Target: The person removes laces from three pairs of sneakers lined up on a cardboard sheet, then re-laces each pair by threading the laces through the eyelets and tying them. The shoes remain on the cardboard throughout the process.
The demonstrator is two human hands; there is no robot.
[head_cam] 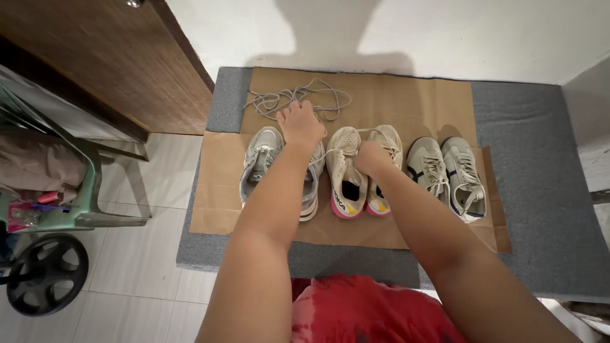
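Observation:
Three pairs of shoes stand in a row on brown cardboard (pixel 406 95). My left hand (pixel 300 122) is closed above the grey pair (pixel 262 162) at the left, beside a loose heap of grey laces (pixel 287 98). A pale lace runs from it toward my right hand (pixel 370 157), which pinches that lace over the middle cream pair with pink soles (pixel 348 174). The white pair with dark stripes (pixel 448 173) at the right is laced and untouched.
The cardboard lies on a grey mat (pixel 540 178) against a white wall. A wooden door (pixel 121 63) stands at the upper left. A green frame with a black wheel (pixel 44 273) and pink items sits on the tiled floor at the left.

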